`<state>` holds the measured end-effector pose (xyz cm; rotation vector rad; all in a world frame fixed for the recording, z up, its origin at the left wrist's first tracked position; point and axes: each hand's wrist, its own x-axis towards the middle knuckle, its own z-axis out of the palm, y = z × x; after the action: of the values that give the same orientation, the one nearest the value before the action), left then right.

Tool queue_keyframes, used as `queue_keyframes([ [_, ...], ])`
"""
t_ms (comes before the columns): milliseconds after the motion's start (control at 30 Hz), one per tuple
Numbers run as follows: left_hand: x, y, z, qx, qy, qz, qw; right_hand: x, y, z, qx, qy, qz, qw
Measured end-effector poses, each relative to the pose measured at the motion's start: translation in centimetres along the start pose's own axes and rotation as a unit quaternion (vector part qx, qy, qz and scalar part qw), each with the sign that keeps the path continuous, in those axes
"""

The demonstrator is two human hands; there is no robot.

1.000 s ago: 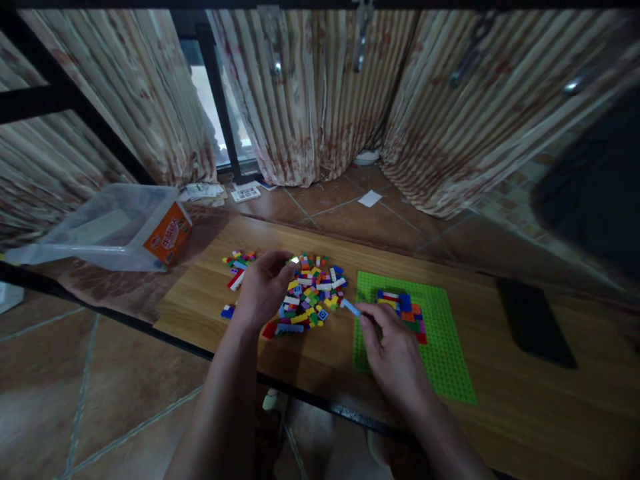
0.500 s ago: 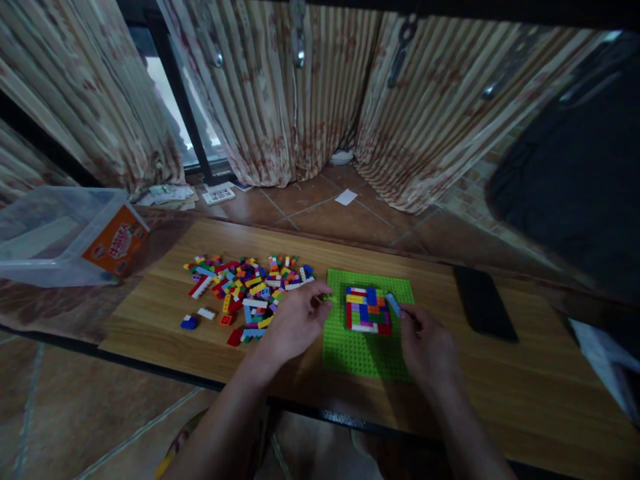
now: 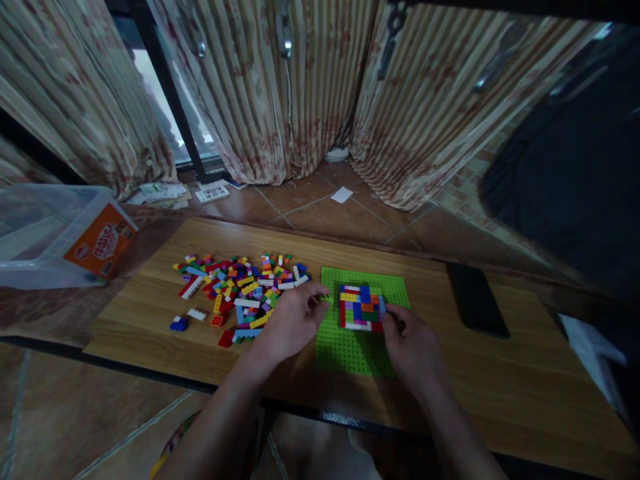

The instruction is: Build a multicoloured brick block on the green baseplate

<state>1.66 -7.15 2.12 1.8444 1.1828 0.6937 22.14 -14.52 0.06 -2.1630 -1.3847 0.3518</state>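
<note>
The right hand rested on the green baseplate, fingertips pinched on a small pale-blue brick pressed against the right edge of the block of stacked bricks, a grip that appeared suited to seating the piece on the studs. The left hand lay at the plate's left edge, fingers curled and nearly closed; whether it held a brick could not be told, though its position seemed to steady the plate against sliding. The multicoloured block sat in the upper middle of the baseplate, between the two hands. Just beyond the left hand spread a pile of loose bricks on the wooden surface, with a blue brick and a white one lying apart from it. A clear plastic tub with an orange label lay tipped at the far left, partly off the board. A black phone lay to the right of the plate, well apart from the hands. Striped curtains hung behind, above a tiled floor scattered with papers. Nothing stood between the hands and the plate.
</note>
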Motion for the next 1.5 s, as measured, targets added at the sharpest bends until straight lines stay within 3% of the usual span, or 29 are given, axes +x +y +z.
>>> queue_keyframes([
  [433,-0.3,-0.1,-0.4,0.029,-0.005,0.015,0.999,1.3,0.0,-0.1,-0.003,-0.025,0.017,1.0],
  [600,-0.3,0.1,-0.3,0.035,0.002,0.021,0.999,1.7,0.4,0.2,0.066,-0.017,0.065,0.996],
  [933,-0.4,0.2,0.3,0.052,-0.005,0.016,0.999,2.2,1.1,0.6,0.153,-0.035,0.081,0.984],
  [1500,0.8,0.4,2.8,0.087,0.049,0.055,0.994,1.9,0.5,0.2,0.043,-0.041,0.021,0.998],
])
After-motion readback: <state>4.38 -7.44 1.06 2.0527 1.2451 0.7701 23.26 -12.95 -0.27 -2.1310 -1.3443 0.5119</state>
